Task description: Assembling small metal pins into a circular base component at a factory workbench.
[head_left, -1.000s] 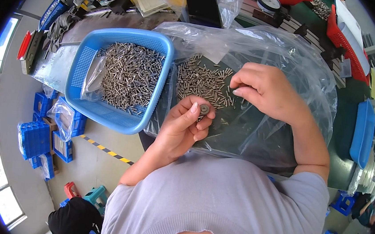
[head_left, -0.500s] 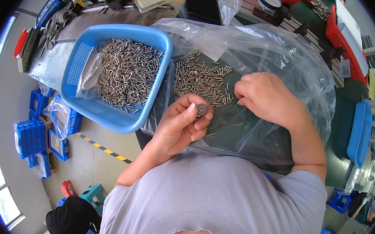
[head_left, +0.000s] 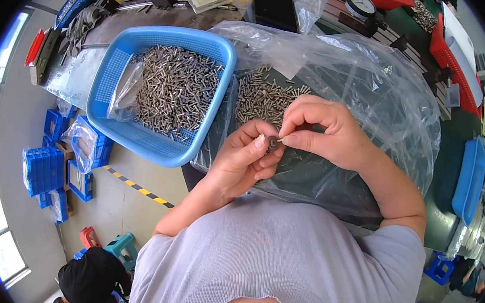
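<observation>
Between the thumb and fingers of my left hand [head_left: 246, 156] is a small dark round metal part with a hole in its face [head_left: 272, 143]. My right hand [head_left: 328, 130] meets it from the right, thumb and forefinger pinching a small metal pin [head_left: 280, 140] whose tip is at the round part. Whether the pin sits inside the hole cannot be made out. Just beyond my hands, a loose pile of small metal pins [head_left: 261, 98] lies on clear plastic sheeting [head_left: 368, 93]. To the left stands a blue plastic basket [head_left: 223, 86] holding many more pins [head_left: 175, 91].
A clear bag [head_left: 125, 90] lies inside the basket. At the far edge are a black phone [head_left: 274, 4], a dial gauge [head_left: 361, 5] and a red basket [head_left: 454, 72]. A blue tray [head_left: 469, 180] sits at the right. Behind at lower left is a person in black [head_left: 93, 280].
My right hand has moved left from beside the pin pile to the round part in my left hand, bringing a pin. The whole view has shifted slightly.
</observation>
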Demonstrator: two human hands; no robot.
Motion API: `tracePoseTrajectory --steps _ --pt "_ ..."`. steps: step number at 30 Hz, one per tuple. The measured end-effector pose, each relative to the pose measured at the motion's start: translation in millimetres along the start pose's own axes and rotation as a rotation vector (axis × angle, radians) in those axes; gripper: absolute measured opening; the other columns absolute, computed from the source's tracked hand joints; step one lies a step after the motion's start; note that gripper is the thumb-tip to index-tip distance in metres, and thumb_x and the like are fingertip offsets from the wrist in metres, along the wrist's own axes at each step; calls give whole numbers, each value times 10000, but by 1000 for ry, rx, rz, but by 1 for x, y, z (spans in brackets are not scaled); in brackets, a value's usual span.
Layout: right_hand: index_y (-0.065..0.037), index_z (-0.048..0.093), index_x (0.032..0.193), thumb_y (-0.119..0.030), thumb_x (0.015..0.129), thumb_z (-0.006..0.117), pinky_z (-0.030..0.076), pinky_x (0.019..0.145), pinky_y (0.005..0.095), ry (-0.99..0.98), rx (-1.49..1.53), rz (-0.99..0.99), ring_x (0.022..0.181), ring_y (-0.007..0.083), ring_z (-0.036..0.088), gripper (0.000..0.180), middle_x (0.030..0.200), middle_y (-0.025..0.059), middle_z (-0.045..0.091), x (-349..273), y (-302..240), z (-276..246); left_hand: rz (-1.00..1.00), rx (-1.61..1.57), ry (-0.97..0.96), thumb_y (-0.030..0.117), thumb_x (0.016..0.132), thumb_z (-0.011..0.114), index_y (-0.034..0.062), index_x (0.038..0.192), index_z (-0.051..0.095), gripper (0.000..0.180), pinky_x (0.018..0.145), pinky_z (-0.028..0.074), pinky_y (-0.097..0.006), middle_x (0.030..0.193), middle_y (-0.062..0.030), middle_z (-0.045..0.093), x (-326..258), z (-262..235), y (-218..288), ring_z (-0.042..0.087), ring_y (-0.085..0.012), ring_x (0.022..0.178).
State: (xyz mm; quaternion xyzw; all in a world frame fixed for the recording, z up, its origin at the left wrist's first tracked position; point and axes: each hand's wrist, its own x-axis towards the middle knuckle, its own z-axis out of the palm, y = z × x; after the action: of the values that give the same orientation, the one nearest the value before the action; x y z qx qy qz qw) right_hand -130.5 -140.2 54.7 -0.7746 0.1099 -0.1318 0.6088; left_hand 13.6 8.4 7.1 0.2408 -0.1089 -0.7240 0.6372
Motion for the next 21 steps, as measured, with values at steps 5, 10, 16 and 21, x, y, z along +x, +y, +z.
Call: tracePoseTrajectory --steps 5,10,16,21 --pt "-28 629 824 -17 788 675 436 698 245 7 -17 -27 800 125 549 60 861 27 579 1 1 5 -5 2 28 260 888 627 78 1007 531 238 504 318 -209 861 -35 551 -1 1 -1 401 -78 625" --pt "-45 625 869 -34 772 695 437 685 236 15 -45 -22 793 111 542 120 903 20 555 1 0 9 -8 24 13 254 889 627 87 994 532 219 502 305 -206 854 -6 525 1 2 -1 378 -74 617" --pt "-56 612 864 -37 739 721 438 681 243 46 -60 -117 804 113 538 168 924 28 543 2 7 17 -38 -5 -46 271 891 623 89 1001 537 230 507 300 -207 866 -2 518 2 -2 0 362 -74 615" --pt "-51 611 864 -30 726 725 445 690 260 75 -183 -167 811 140 548 180 914 41 543 3 3 9 -23 -22 44 284 894 616 76 1023 537 257 525 317 -218 879 -14 529 1 4 -1 379 -82 633"
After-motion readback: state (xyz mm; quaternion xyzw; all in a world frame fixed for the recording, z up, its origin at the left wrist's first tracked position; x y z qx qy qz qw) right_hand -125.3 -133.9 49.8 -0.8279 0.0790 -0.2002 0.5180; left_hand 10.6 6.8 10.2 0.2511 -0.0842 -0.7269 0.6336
